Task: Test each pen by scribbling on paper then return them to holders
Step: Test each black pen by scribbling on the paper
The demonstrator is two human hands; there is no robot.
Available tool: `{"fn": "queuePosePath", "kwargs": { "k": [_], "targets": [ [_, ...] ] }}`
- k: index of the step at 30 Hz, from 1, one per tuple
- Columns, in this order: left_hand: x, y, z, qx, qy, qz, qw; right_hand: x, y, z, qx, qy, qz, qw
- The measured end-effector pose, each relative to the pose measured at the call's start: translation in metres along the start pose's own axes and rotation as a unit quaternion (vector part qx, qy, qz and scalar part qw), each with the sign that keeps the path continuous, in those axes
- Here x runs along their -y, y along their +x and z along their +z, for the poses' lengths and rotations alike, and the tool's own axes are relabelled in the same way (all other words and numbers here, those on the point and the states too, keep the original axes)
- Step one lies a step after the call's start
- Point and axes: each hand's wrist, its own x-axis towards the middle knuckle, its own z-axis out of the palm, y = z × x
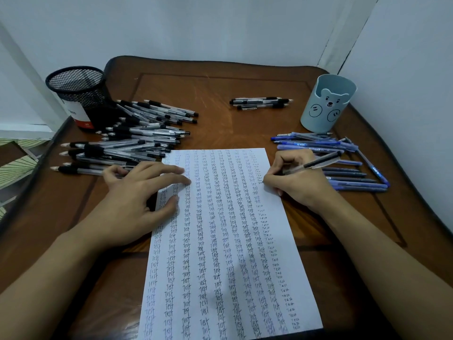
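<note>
Head view: right hand (299, 184) with pen (317, 163) on paper (220, 244).

Slanted black pen (316, 163) at scribbled paper (220, 241) right edge

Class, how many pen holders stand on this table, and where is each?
2. The black mesh holder stands far left, behind the pile of black pens; the light blue bear holder stands far right, behind the blue pens. None appears hidden.
</note>
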Motion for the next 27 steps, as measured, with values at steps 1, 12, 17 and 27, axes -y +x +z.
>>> {"fn": "queuePosePath", "kwargs": {
  "k": [1, 12, 17, 27],
  "targets": [
    [0.000, 0.000, 0.000, -0.001, 0.000, 0.000, 1.000, 0.000, 0.000, 0.000, -0.004, 0.000, -0.002, 1.000],
    [0.000, 0.000, 0.000, 0.003, 0.001, -0.006, 1.000, -0.002, 0.002, -0.001, 0.001, 0.028, -0.006, 1.000],
    [-0.001, 0.000, 0.000, 0.004, -0.004, -0.004, 1.000, -0.005, 0.003, 0.001, -0.008, 0.018, -0.013, 1.000],
    [0.000, 0.001, 0.000, 0.013, 0.006, -0.016, 1.000, -0.004, 0.003, -0.005, -0.046, 0.246, 0.072, 0.965]
  ]
}}
